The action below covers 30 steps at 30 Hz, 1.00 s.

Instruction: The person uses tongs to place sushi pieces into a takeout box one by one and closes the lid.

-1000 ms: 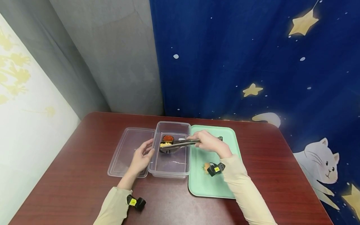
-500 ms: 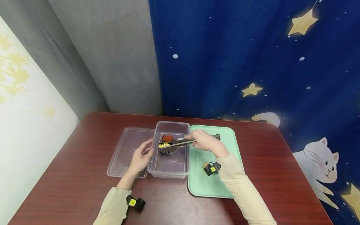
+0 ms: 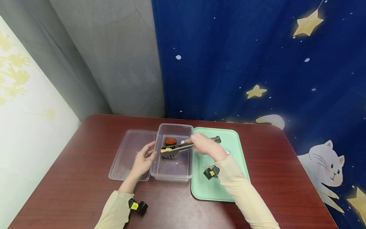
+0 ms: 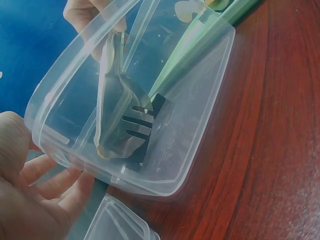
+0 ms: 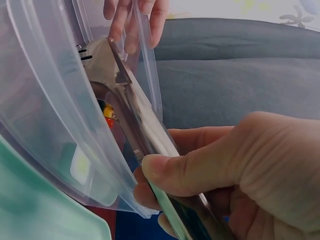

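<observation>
My right hand grips metal tongs, thumb on one arm in the right wrist view. The slotted tong heads are down inside a clear plastic container. Next to the tong tips is a dark-wrapped piece topped with yellow kernels, partly covered by the tongs; whether they pinch it is unclear. Just behind it sits a dark-wrapped piece with red roe-like topping. My left hand rests its fingers against the container's left wall from outside.
A clear lid lies left of the container. On the right a mint green tray bears a small round item and something mostly hidden behind the wrist camera. A white piece is inside the container.
My right hand and the tongs have shifted left, with the tong heads slightly lower. The round item on the tray has come into sight. My left hand stays in place.
</observation>
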{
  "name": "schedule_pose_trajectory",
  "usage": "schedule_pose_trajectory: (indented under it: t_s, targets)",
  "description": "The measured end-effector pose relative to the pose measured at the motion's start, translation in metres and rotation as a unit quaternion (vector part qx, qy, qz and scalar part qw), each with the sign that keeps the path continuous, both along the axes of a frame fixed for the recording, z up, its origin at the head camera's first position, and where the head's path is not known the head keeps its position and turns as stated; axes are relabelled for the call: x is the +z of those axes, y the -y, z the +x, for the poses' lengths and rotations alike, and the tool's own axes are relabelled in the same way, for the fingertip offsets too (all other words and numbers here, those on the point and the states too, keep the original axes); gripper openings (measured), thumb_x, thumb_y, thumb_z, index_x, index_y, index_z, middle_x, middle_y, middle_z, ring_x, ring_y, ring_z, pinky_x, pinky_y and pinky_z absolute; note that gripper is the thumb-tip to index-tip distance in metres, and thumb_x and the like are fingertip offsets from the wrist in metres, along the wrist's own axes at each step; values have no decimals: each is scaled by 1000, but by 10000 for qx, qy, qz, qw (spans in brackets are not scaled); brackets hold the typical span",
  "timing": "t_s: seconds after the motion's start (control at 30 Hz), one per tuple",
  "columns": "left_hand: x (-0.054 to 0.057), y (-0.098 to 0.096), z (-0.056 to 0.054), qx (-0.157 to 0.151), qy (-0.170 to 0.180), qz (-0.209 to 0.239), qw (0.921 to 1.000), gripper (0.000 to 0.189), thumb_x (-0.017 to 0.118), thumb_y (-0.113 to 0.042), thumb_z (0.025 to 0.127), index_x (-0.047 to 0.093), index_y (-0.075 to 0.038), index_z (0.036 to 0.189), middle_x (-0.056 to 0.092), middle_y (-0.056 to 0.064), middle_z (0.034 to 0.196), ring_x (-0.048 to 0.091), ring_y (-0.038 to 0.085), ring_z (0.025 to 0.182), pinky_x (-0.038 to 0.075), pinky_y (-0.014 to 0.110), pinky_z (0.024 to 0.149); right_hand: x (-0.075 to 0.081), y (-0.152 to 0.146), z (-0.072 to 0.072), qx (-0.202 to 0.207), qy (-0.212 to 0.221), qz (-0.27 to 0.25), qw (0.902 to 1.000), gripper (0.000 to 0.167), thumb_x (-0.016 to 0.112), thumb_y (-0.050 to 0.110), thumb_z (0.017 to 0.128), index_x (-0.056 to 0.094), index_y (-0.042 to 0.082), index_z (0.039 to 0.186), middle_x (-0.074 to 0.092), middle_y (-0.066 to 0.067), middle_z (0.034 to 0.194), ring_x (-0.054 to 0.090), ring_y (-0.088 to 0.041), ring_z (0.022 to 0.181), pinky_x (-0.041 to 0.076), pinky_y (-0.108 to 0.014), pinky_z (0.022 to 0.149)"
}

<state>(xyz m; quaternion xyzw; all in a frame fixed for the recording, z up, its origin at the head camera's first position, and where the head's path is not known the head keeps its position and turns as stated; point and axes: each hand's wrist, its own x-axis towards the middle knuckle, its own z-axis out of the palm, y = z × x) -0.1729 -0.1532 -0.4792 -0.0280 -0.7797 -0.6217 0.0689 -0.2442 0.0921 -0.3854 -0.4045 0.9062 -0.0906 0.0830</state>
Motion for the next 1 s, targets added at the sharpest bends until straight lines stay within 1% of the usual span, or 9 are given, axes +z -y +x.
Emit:
schedule_pose_trajectory:
  t_s: [0.23,0.33,0.47,0.6,0.63,0.73,0.83,0.93,1.0]
  targets:
    - [0,0,-1,23,38,-22,10000,44,56,6,88,48,6,131,51,28,128,52,40,115,47,42,96,2,2,1,-58,26,34,10000,49,53,-17,68,71,6,107,70,-8,95,51,-11,70,45,-22,57]
    - [0,0,-1,37,37,-51,10000,44,56,6,88,48,6,131,51,28,128,52,40,114,47,42,96,5,1,2,38,-20,21,10000,46,54,-16,69,71,5,107,70,-7,92,51,-13,69,44,-23,57]
    - [1,-1,0,58,23,-63,10000,43,56,6,88,48,6,130,52,28,128,53,40,114,47,43,96,12,-7,5,42,49,-67,10000,45,56,-13,74,66,1,115,68,-11,102,59,-19,82,49,-26,64]
    - [1,-1,0,59,33,-48,10000,43,56,7,88,48,7,130,51,29,128,53,40,114,47,42,95,19,-21,8,-81,89,-250,9996,44,58,-10,80,59,-3,123,64,-15,109,60,-24,94,52,-29,74]
    - [1,-1,0,54,40,-47,10000,43,56,6,88,48,7,131,51,29,128,53,40,114,47,41,96,19,-25,8,-82,48,-327,9994,44,59,-9,80,59,-3,123,64,-15,108,60,-23,92,52,-29,75]
    - [2,0,1,39,42,-65,10000,44,56,6,88,48,6,131,51,29,129,53,40,114,47,41,96,20,-39,10,-120,31,-587,9982,44,59,-9,82,56,-4,126,63,-15,105,54,-18,77,48,-28,66]
    - [2,0,1,28,40,-84,10000,44,56,5,88,48,6,131,51,28,128,53,39,114,47,42,96,19,-54,10,-196,104,-862,9960,45,58,-8,84,53,-6,128,61,-17,108,46,-13,68,43,-26,61]
    - [2,0,1,14,57,-75,10000,44,56,5,89,47,6,132,51,28,129,52,40,115,46,42,96,18,-68,12,-308,96,-1036,9941,45,59,-6,86,51,-7,130,60,-19,112,48,-11,68,45,-27,63]
    - [3,0,1,18,79,-70,9999,44,56,6,89,47,5,132,51,28,129,52,40,115,46,42,97,17,-78,13,-435,86,-1116,9928,46,60,-4,86,50,-7,130,58,-21,118,53,-14,72,47,-30,67]
